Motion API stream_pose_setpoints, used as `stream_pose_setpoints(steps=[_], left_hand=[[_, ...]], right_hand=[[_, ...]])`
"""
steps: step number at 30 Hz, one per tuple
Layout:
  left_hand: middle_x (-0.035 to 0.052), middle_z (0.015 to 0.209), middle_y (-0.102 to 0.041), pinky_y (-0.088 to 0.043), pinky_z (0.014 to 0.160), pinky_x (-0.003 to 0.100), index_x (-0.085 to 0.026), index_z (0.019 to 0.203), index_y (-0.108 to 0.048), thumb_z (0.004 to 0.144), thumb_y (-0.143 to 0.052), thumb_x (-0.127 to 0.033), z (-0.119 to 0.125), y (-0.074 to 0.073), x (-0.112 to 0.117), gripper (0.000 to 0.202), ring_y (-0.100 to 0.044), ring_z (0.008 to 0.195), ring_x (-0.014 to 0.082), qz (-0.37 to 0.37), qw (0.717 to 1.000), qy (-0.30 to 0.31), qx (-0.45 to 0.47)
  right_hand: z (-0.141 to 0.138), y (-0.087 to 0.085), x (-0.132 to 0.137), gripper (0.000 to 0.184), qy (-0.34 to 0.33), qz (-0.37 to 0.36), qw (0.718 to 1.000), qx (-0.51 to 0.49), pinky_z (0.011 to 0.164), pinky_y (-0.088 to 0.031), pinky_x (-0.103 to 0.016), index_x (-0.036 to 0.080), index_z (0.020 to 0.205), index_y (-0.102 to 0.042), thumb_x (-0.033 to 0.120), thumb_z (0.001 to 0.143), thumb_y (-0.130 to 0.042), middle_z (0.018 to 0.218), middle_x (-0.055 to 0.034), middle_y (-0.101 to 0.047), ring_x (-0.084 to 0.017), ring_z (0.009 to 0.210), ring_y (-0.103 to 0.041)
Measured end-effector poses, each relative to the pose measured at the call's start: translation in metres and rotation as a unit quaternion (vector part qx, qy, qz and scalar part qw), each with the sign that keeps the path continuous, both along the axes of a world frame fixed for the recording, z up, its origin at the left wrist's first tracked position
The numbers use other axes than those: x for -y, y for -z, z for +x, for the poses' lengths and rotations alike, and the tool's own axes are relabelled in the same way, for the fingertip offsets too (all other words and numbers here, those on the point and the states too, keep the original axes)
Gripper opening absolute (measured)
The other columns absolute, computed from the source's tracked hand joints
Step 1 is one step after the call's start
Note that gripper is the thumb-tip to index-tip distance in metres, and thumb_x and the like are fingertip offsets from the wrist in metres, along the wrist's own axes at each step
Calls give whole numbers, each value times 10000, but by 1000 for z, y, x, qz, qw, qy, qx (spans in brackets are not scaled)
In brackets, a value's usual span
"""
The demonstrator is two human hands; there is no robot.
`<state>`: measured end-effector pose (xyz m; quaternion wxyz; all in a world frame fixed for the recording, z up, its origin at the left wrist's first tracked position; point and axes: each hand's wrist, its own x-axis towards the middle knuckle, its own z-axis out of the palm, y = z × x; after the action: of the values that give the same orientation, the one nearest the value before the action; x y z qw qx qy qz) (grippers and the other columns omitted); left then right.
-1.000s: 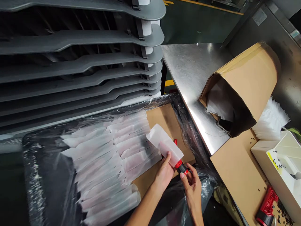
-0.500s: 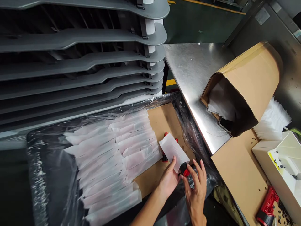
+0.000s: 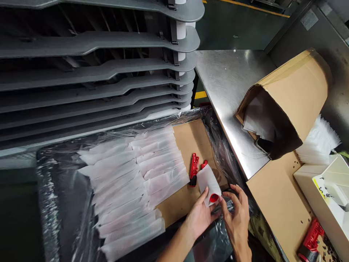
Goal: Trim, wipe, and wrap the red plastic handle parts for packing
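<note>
Left hand [image 3: 200, 215] grips white sleeve [image 3: 209, 183] holding red part [image 3: 214, 198]; right hand [image 3: 237, 214] open, just beside.

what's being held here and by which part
a white paper sleeve with a red part inside, pinched at its near end by the left hand; right hand beside it.

No readable text anywhere in this shot. There's a pale label [image 3: 309, 20] on the grey metal panel [image 3: 294, 40] at top right, its print too small to make out. The white box [image 3: 331, 174] at the right edge carries a yellow strip [image 3: 319, 185] with dark marks, blurred beyond reading. The paper sleeve [image 3: 207, 181] shows a plain white face.
</note>
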<state>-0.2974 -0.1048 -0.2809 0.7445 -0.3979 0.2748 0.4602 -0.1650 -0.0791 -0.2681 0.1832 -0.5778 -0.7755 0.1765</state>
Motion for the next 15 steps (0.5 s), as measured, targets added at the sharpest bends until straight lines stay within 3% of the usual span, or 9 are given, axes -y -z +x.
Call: stream_pose_setpoints(steps=[4,9,12,15], left_hand=[[42,781,-726,-500,650,298,-140,877,-666,993,-446,-388,-2,0,5,351,-677,679,164,16,1000,12,7],[67,743,-727,-532,681,362,-96,1004,-687,938,-449,-594,-8,9,12,555,-681,667,201,50,997,24,45],[72,731,-732,-529,644,307,-64,980,-694,910,-603,-445,-8,17,24,398,-666,600,175,41,998,33,42],[83,763,-739,-540,674,272,-74,883,-686,872,-678,-216,-2,22,46,143,-693,659,170,21,1000,8,17]], right_hand=[[-3,-2,-4,167,-61,36,997,42,960,-442,-538,218,908,-657,239,948,-496,1208,-106,-601,-319,1233,-486],[-6,-25,-6,232,-180,16,983,28,996,-421,-540,248,1001,-652,139,935,-459,1262,-81,-570,-316,1330,-362],[-2,-38,-6,218,-238,-5,971,5,991,-439,-460,282,1022,-667,146,922,-529,1269,-55,-557,-287,1320,-362],[8,-43,-6,168,-216,-16,976,-20,988,-436,-445,294,1040,-670,215,919,-585,1294,-52,-541,-280,1289,-404]])
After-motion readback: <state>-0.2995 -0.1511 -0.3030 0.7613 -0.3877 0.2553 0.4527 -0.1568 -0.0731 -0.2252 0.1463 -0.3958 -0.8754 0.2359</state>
